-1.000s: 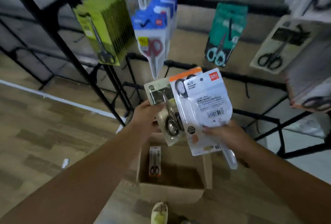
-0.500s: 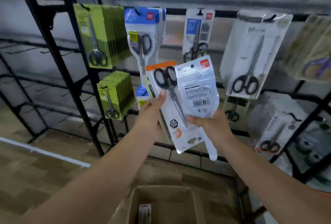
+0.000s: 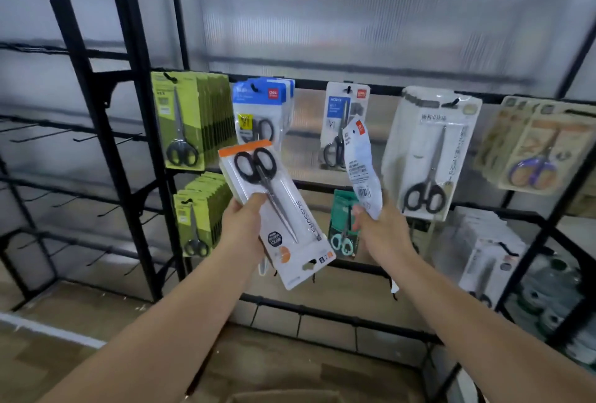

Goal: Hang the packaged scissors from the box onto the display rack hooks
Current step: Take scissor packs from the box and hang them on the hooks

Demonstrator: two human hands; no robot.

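Head view: both hands are raised in front of a black display rack [image 3: 106, 102], held apart from each other, each closed around its own pack. The left hand [image 3: 242, 229] grips an orange-topped scissors pack [image 3: 292, 225] by its left edge, thumb on the front; the pack is tilted, with the black handles at the upper left and the hang hole at the lower right. A second pack seems to lie behind it, though I cannot tell for sure. The right hand [image 3: 380, 228] pinches the bottom of a white pack [image 3: 360, 168], which shows its back with a barcode and stands nearly upright just beside a hanging white-and-blue pack [image 3: 342, 125].

Green packs [image 3: 185, 119] fill two hooks on the left, blue-topped packs [image 3: 261, 109] hang next to them, a teal pack [image 3: 343, 225] hangs lower between the hands, and a large white pack [image 3: 429, 151] hangs at the right. The top edge of a cardboard box [image 3: 283, 397] shows on the wooden floor [image 3: 64, 315] at the bottom.
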